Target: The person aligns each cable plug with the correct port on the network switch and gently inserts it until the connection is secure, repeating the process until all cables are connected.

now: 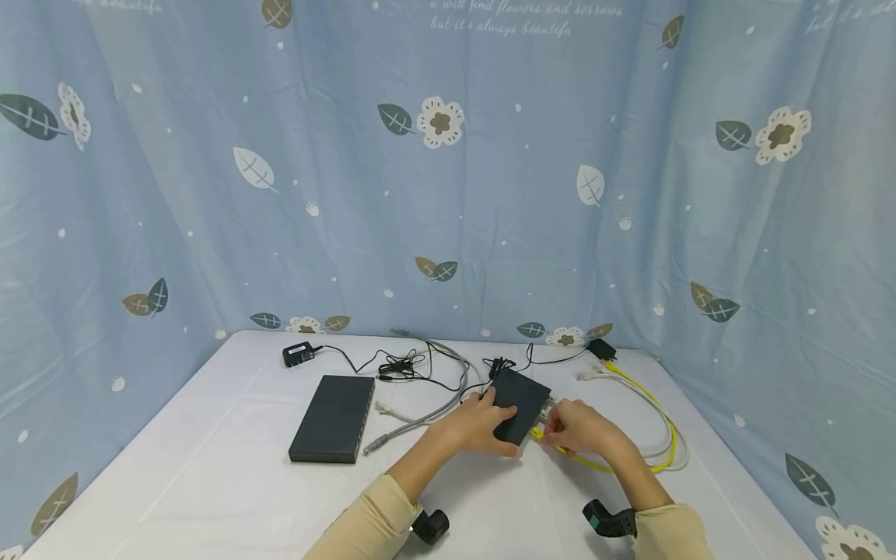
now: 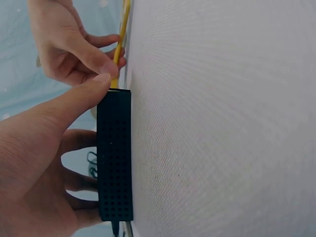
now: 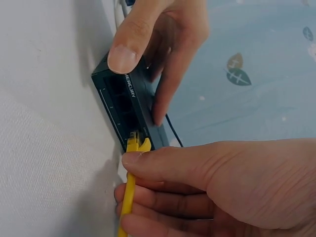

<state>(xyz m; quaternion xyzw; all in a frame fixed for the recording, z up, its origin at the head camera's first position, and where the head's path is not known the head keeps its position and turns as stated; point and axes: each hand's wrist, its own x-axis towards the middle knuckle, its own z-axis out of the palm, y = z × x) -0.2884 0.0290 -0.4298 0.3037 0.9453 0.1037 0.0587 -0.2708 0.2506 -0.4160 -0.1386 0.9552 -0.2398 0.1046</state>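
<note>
A small black network switch [image 1: 518, 404] marked MERCURY lies tilted on the table; its row of ports [image 3: 118, 103] shows in the right wrist view. My left hand [image 1: 477, 424] holds it, thumb at the port-side corner and the other fingers spread over the top. Beside it, my right hand [image 1: 579, 428] pinches a yellow network cable [image 3: 129, 192] just behind its plug [image 3: 133, 143]. The plug's clear tip is at the mouth of a port; how deep it sits I cannot tell. The left wrist view shows the switch's perforated side [image 2: 116, 168].
A larger black box [image 1: 332, 420] lies at the left. Behind are a power adapter [image 1: 299, 354], a bundled black cord [image 1: 400, 365] and a second adapter [image 1: 602, 349]. A grey cable [image 1: 448, 404] curves between the boxes. White cable [image 1: 658, 451] loops with the yellow one at right.
</note>
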